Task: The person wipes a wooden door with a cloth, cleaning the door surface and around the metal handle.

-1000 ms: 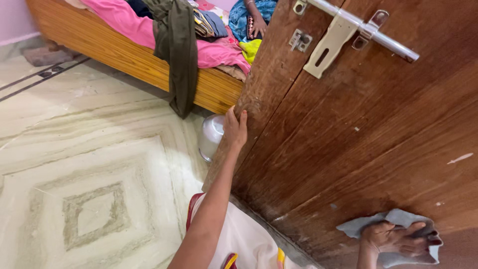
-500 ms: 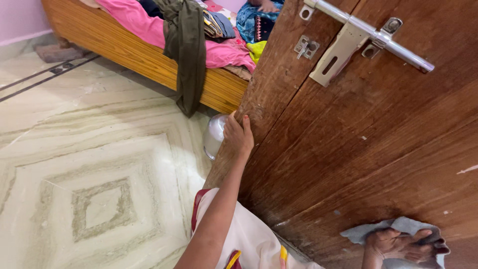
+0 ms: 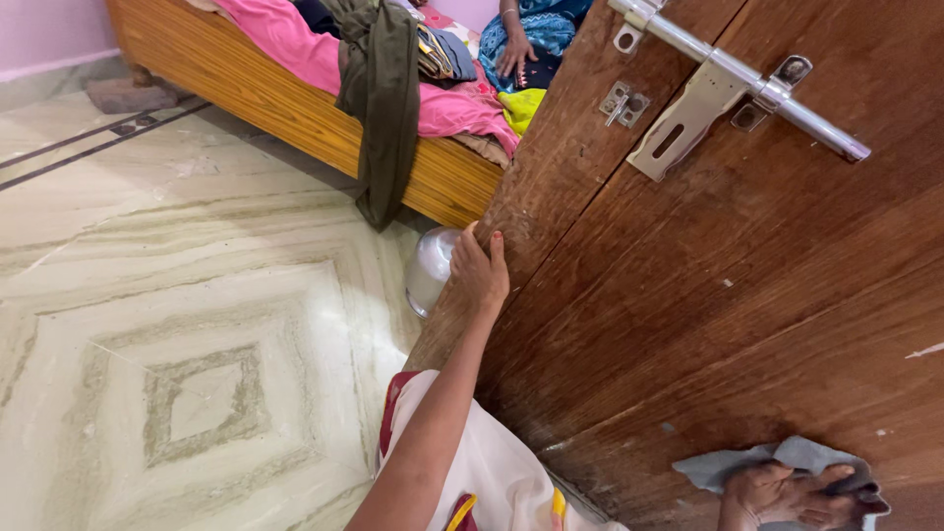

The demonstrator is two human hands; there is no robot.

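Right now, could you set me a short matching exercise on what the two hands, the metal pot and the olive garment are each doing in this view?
Things:
1. left hand
2. right hand
3. metal pot
4. olive garment

Places or states:
A. hangs over the side of the wooden bed
B. grips the edge of the wooden door
C. stands on the floor by the door's edge
D. presses a grey cloth against the door's face

Pairs: 1-B, 2-D, 3-C, 4-A

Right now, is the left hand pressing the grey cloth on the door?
No, the left hand grips the wooden door's edge, while the right hand presses the grey cloth.
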